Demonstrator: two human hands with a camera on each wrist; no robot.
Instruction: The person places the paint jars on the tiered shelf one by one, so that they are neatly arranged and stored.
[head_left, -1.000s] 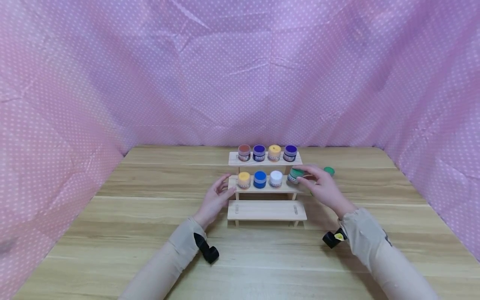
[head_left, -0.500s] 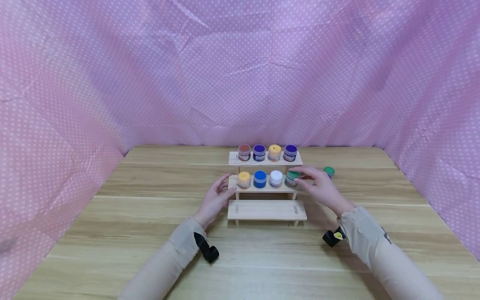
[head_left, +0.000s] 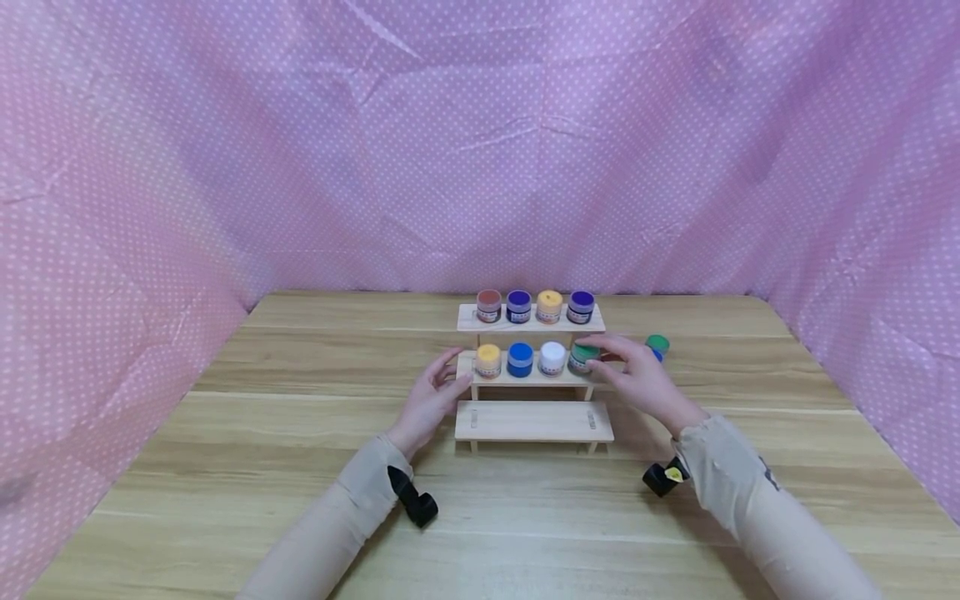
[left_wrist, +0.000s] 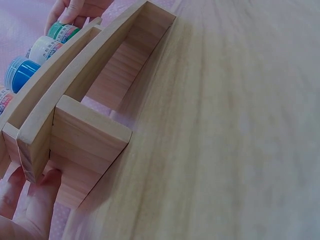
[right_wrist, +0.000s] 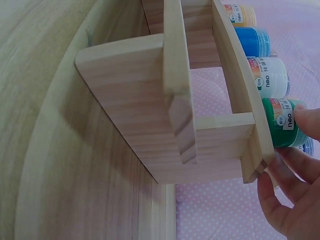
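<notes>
A stepped wooden rack (head_left: 532,421) holds paint jars on its upper two tiers. On the middle tier, my right hand (head_left: 641,375) pinches a green paint jar (right_wrist: 280,117) between thumb and fingers, at the right end of the row. Beside it stands a white jar (head_left: 552,358), followed by a blue jar (head_left: 520,360) and a yellow jar (head_left: 488,361). My left hand (head_left: 427,404) holds the left end of that tier, thumb in front and fingers behind. Its thumb (left_wrist: 45,195) shows against the wood in the left wrist view.
The top tier carries a reddish-brown jar (head_left: 489,306), two purple jars and an orange-yellow jar (head_left: 549,307). Behind my right hand, a green-topped jar (head_left: 657,342) stands on the wooden table (head_left: 300,375), with something blue by it. Pink dotted cloth (head_left: 480,167) surrounds the table.
My right hand has slid the green jar a little left along the middle tier, nearer the white jar, and it now sits more upright. The left hand has stayed in place.
</notes>
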